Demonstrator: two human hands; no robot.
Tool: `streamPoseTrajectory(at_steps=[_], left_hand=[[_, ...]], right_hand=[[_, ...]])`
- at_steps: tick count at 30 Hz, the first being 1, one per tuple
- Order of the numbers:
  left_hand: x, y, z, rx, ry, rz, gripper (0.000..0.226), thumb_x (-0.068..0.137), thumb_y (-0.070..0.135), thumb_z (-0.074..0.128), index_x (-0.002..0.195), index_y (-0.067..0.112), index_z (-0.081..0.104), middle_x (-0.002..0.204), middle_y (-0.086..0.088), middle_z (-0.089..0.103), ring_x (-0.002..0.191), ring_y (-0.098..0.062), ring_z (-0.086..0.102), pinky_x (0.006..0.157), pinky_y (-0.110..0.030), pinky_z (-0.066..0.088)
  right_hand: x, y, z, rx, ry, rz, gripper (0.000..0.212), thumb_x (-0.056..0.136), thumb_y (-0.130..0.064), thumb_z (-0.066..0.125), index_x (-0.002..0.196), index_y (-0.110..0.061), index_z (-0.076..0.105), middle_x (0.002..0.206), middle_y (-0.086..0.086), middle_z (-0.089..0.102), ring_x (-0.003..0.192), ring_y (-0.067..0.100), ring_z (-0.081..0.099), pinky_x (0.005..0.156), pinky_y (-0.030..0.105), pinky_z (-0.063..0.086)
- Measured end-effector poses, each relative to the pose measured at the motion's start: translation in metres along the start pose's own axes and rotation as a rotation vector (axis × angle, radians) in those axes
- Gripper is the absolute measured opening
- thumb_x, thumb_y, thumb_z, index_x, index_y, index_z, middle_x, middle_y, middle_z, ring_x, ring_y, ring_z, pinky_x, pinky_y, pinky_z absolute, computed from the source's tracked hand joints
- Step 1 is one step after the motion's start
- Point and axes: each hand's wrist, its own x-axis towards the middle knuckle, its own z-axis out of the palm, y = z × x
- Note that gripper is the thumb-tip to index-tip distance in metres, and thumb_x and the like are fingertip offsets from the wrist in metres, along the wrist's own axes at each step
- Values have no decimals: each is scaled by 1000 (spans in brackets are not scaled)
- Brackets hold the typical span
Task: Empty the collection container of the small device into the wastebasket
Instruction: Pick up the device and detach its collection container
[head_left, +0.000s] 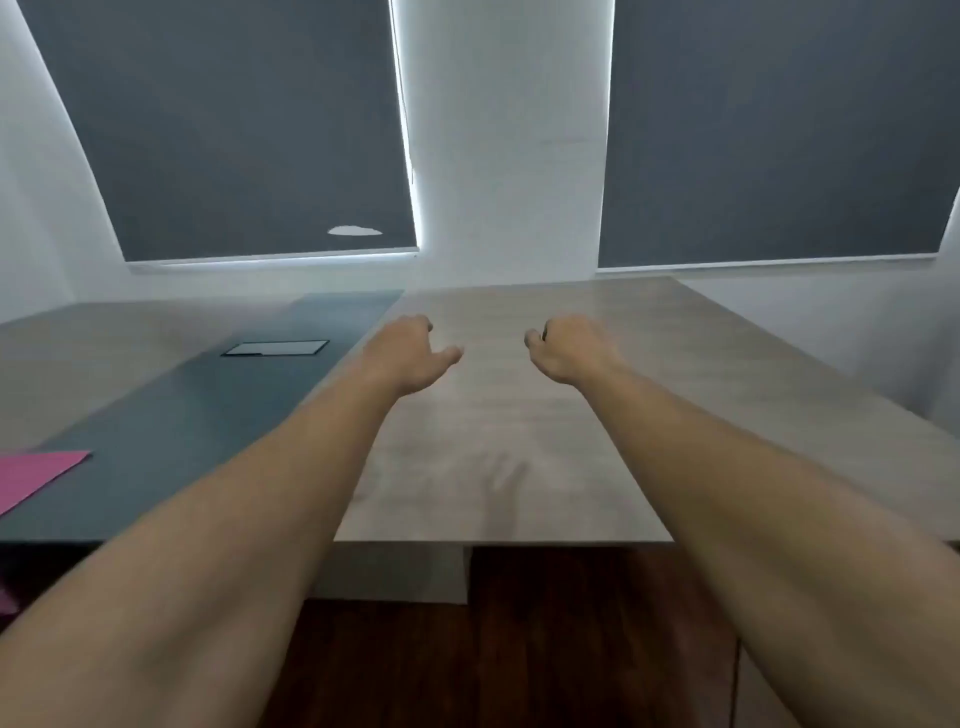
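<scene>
Bare desk (519, 441) below two blinds. Left hand (410, 358) at 11 o'clock, right hand (566, 348) at 1 o'clock: loosely curled, holding nothing. Device, wastebasket: unseen. Step: not begun. Next: locate device.

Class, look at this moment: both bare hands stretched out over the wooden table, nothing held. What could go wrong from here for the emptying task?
1. Neither the device nor a wastebasket is in view, so the left hand and right hand may reach blindly.
2. The pink sheet lies at the edge of the dark table; a sweeping left arm could knock it off.
</scene>
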Motion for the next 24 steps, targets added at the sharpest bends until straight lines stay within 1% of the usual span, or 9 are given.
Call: streamPoseTrajectory(at_steps=[2,4,7,9,12,17,20,22,24], left_hand=[[-22,-14,-8,1,22,-44,72,87,54,55,140,5,46,144,-12,51,130,-31,49,100,-38,40],[-42,-37,-11,-10,69,-107,75,85,55,58,140,6,45,144,-13,50,130,-31,48,100,-41,42],[-65,-73,-8,-30,119,-212,83,80,57,63,140,4,43,144,-14,47,131,-33,46,100,-44,44],[-78,-91,-4,-80,149,-300,86,77,57,67,140,4,41,145,-14,44,131,-33,44,99,-44,42],[-89,-111,10,-213,183,-448,90,72,52,74,139,2,39,141,-16,43,128,-34,46,96,-41,41],[-87,-136,37,-396,228,-598,93,62,45,85,134,4,44,134,-15,52,121,-34,53,94,-40,44],[-82,-144,49,-430,270,-623,83,59,41,87,123,6,48,126,-14,58,114,-33,57,91,-41,47],[-77,-145,53,-461,305,-647,76,61,37,87,119,7,49,123,-13,59,111,-33,58,89,-40,46],[-72,-144,53,-519,314,-670,69,63,36,86,115,7,51,120,-12,60,110,-32,59,89,-37,47]], right_hand=[[-18,-11,5,-13,-29,-15,42,95,-37,32,84,-9,60,85,11,55,83,31,49,71,34,39],[-34,-24,19,8,-60,-41,45,95,-38,32,89,-7,64,87,10,56,85,31,50,72,34,39],[-52,-45,40,22,-120,-86,49,95,-40,32,100,-6,66,98,12,63,97,33,56,74,35,41],[-59,-57,52,34,-141,-105,51,95,-41,30,104,-6,66,106,16,66,102,34,56,76,37,43],[-67,-75,70,60,-183,-121,52,95,-42,31,109,-5,66,110,17,66,106,35,56,82,40,46],[-68,-91,96,123,-178,-169,51,94,-41,34,105,-6,69,110,16,68,106,36,57,85,41,51],[-64,-96,107,162,-175,-192,50,94,-41,35,106,-8,70,110,15,69,110,36,57,87,41,51],[-60,-97,111,178,-170,-187,48,93,-42,36,101,-9,71,107,15,70,108,36,58,86,41,51],[-57,-98,112,208,-181,-145,46,93,-42,37,91,-10,69,100,14,70,101,36,60,82,40,52]])
